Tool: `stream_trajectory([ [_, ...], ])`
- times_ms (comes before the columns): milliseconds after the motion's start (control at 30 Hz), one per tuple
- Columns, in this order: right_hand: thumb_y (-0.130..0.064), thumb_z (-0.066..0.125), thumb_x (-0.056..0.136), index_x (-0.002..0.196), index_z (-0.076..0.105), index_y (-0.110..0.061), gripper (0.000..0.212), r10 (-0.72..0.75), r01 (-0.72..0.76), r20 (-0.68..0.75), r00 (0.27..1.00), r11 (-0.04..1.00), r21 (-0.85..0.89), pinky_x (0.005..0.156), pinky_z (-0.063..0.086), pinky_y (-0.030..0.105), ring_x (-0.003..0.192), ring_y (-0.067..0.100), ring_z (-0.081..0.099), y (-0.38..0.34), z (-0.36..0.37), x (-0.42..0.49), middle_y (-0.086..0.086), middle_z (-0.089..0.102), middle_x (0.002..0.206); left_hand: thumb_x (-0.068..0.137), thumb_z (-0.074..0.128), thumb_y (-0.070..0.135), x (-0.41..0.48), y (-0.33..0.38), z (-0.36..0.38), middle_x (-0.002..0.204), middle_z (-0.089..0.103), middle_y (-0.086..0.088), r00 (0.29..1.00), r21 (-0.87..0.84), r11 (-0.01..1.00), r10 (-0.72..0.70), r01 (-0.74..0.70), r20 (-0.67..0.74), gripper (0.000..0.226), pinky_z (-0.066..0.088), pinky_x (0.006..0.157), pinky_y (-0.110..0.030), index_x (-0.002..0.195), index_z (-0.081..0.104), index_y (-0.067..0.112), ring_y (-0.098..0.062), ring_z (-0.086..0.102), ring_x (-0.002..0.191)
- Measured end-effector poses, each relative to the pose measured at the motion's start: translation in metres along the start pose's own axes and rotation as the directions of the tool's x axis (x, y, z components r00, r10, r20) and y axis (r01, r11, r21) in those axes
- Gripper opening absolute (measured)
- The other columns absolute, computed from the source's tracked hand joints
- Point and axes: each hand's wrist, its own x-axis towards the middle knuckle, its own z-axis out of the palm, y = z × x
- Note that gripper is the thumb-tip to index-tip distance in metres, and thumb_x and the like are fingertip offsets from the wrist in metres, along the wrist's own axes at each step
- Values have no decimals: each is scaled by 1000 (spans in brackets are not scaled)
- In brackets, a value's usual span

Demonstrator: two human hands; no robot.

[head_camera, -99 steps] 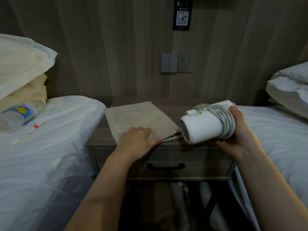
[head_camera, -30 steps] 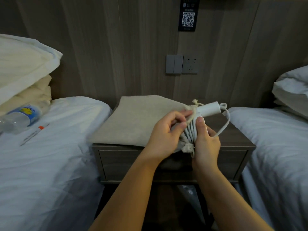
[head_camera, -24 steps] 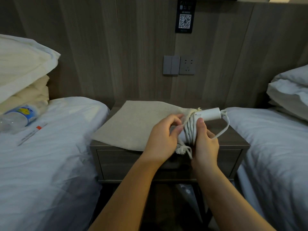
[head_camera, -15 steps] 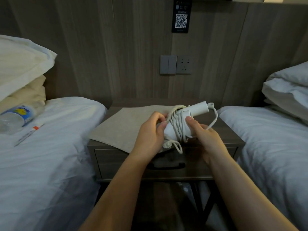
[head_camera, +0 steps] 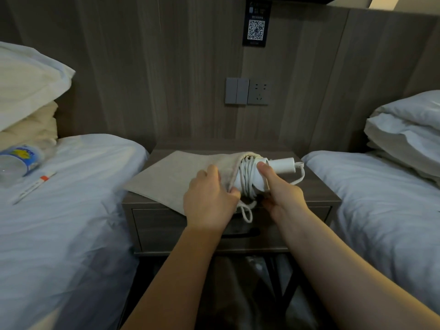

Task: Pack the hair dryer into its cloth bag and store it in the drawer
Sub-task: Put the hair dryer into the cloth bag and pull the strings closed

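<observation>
The hair dryer (head_camera: 256, 176), cord wound round it, lies at frame centre on the tabletop (head_camera: 316, 191), its front end inside the mouth of the cloth bag (head_camera: 176, 179). The left hand (head_camera: 209, 201) has its fingers closed on the bag's rim; the right hand (head_camera: 281, 194) grips the dryer. Beneath, the drawer (head_camera: 162, 225) is shut. Beds flank both sides closely.

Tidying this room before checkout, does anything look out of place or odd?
On the left bed, a water bottle lies on its side beside a pen-like stick. On the nightstand, the hair dryer sits only partly inside its cloth bag.
</observation>
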Motion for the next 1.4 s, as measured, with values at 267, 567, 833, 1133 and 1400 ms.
stream_trajectory([
  [267, -36, 84, 58, 117, 58, -6, 71, 48, -40, 73, 996, 993, -109, 89, 53, 44, 92, 29, 68, -10, 8, 1, 13, 70, 103, 87, 50, 19, -7, -8, 9, 77, 44, -3, 992, 14, 993, 118, -118, 48, 18, 30, 63, -30, 73, 42, 12, -19, 41, 72],
  [567, -28, 87, 54, 120, 56, -11, 74, 24, -24, 14, 1000, 999, -41, 87, 54, 46, 90, 28, 68, -10, 10, 5, 12, 68, 107, 85, 54, 21, -10, -12, 18, 78, 48, -1, 989, -37, 989, 146, -145, 21, 16, 33, 62, -30, 74, 46, 14, -18, 44, 74],
  [833, -38, 87, 49, 113, 55, -9, 77, 96, -97, -41, 994, 995, -21, 88, 53, 47, 87, 32, 67, -4, 28, 7, 13, 68, 101, 89, 52, 20, -8, -13, 20, 68, 56, -4, 985, -186, 981, 90, -62, 146, 17, 39, 57, -29, 77, 54, 8, -19, 54, 66],
  [1133, -45, 81, 61, 118, 54, -7, 73, 120, -119, 28, 992, 991, -56, 83, 55, 48, 88, 32, 67, 1, 43, 4, 15, 67, 104, 83, 61, 17, -2, -19, 12, 86, 53, -1, 998, -268, 962, 55, -58, -17, 18, 38, 70, -23, 68, 56, 9, -15, 52, 82],
  [1400, -50, 29, 95, 129, 48, 4, 67, 323, -260, 377, 868, 943, -209, 116, 22, 42, 127, 32, 48, 0, -2, 4, 21, 54, 132, 84, 57, 13, 9, -36, -2, 141, 44, -1, 995, -336, 942, -10, -23, -96, 14, 28, 85, -15, 77, 58, 1, -1, 42, 106],
])
